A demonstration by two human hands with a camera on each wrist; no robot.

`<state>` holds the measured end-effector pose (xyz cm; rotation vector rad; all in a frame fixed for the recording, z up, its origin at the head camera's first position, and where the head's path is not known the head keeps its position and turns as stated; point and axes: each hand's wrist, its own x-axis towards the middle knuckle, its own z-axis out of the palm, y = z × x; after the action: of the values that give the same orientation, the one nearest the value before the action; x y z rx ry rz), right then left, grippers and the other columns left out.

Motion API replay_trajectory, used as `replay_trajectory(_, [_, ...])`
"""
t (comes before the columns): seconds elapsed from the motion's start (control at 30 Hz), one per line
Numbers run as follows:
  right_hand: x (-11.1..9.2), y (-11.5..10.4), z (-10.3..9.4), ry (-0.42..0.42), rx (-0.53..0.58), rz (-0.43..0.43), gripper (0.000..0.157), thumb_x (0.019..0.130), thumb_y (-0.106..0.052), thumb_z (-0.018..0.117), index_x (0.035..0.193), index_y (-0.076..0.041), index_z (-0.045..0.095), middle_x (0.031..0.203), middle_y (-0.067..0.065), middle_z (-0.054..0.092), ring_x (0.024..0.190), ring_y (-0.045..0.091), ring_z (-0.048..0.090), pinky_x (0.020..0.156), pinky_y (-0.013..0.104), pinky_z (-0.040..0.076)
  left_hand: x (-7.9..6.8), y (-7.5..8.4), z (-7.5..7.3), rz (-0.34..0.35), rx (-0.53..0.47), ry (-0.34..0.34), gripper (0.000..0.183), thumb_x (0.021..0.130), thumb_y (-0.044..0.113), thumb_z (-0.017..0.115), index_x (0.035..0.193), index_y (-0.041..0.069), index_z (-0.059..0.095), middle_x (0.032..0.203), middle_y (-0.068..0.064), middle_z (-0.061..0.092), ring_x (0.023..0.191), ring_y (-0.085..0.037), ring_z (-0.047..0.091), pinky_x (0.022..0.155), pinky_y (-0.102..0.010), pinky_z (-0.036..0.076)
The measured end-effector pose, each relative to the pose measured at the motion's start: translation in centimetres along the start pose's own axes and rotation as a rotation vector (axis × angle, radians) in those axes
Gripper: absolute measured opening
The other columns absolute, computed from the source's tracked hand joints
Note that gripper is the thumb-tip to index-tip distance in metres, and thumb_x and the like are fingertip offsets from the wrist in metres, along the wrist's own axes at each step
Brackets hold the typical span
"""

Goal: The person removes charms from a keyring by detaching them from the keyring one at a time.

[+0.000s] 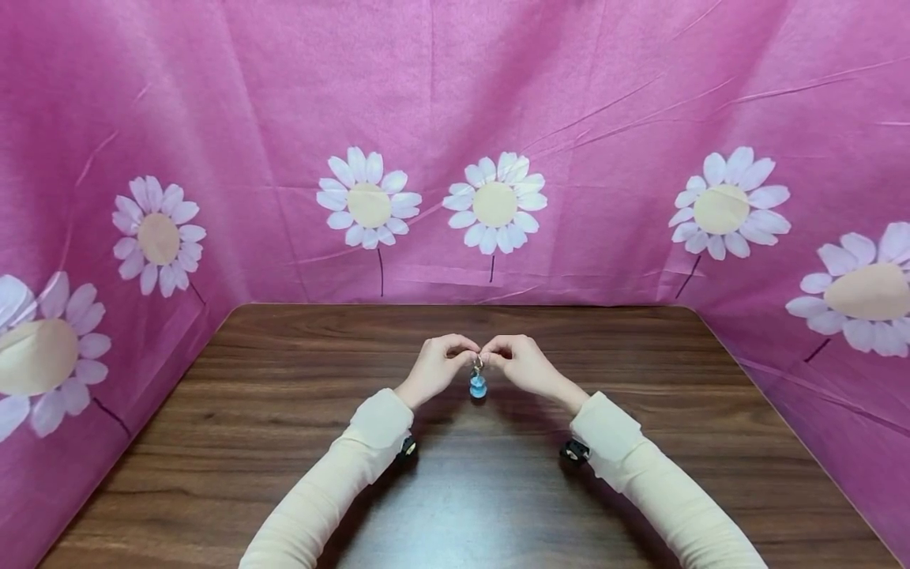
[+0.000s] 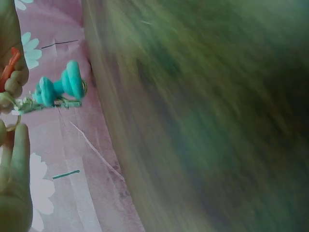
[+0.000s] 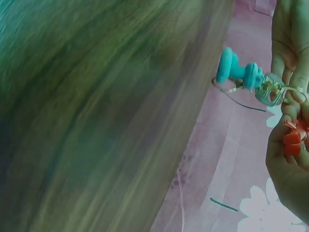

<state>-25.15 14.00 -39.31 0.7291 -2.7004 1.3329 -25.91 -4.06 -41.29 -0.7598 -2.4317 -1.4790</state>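
A keychain hangs above the wooden table between both hands, its metal ring uppermost. Below the ring dangles a turquoise charm, made of rounded, stacked lobes with a narrow waist. My left hand pinches the ring from the left with thumb and fingertips. From the other side my right hand pinches at the same ring, fingertips close to the left ones. A small orange-red piece lies within the curled fingers of the right hand; its kind cannot be told, and the head view hides it.
The brown wood-grain table spreads beneath both arms. A pink cloth printed with white daisies walls off the back and both sides. Dark wrist cameras, one on the left wrist and one on the right, sit at the sleeve cuffs.
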Motion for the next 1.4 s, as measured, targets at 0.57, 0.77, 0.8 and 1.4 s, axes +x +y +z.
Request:
replay_trajectory(0.57, [0.5,-0.3,0.9,0.144,0.37,0.191,0.019,0.088,-0.006,0.058,0.094,0.012,0.062,0.067,0.007,0.061,0.055,0.006,0.049,0.046,0.018,0.039,-1.1,1.6,0.5,-0.09,-0.001,0.102,0.012,0.083,0.012,0.064,0.091,0.007,0.071,0.087,-0.005,0.072,0.081,-0.013,0.065,0.071,-0.027,0.052])
replay_trajectory(0.77, [0.2,-0.9,1.5,0.178,0.482,0.27,0.021,0.088,-0.007,0.058,0.097,0.012,0.06,0.063,-0.001,0.059,0.052,0.003,0.051,0.049,0.021,0.044,-0.8,1.7,0.7,-0.1,0.012,0.121,0.012,0.083,0.014,0.065,0.089,0.007,0.072,0.084,-0.004,0.072,0.079,-0.011,0.064,0.07,-0.025,0.05])
replay_trajectory(0.8, [0.2,-1.0,1.6,0.187,0.492,0.281,0.021,0.088,-0.007,0.058,0.097,0.012,0.06,0.063,-0.003,0.059,0.052,0.004,0.051,0.049,0.021,0.045,-0.7,1.6,0.7,-0.101,0.013,0.123,0.012,0.083,0.014,0.065,0.089,0.006,0.072,0.084,-0.004,0.072,0.078,-0.01,0.064,0.069,-0.023,0.05])
replay_trajectory(1.4, [0.0,-0.9,2.3,0.231,0.529,0.308,0.022,0.088,-0.007,0.059,0.098,0.013,0.06,0.061,-0.005,0.059,0.052,0.008,0.053,0.046,0.017,0.042,-0.9,1.3,0.9,-0.031,0.11,0.145,0.009,0.079,0.012,0.062,0.082,0.007,0.07,0.075,-0.003,0.071,0.066,-0.008,0.061,0.06,-0.018,0.047])
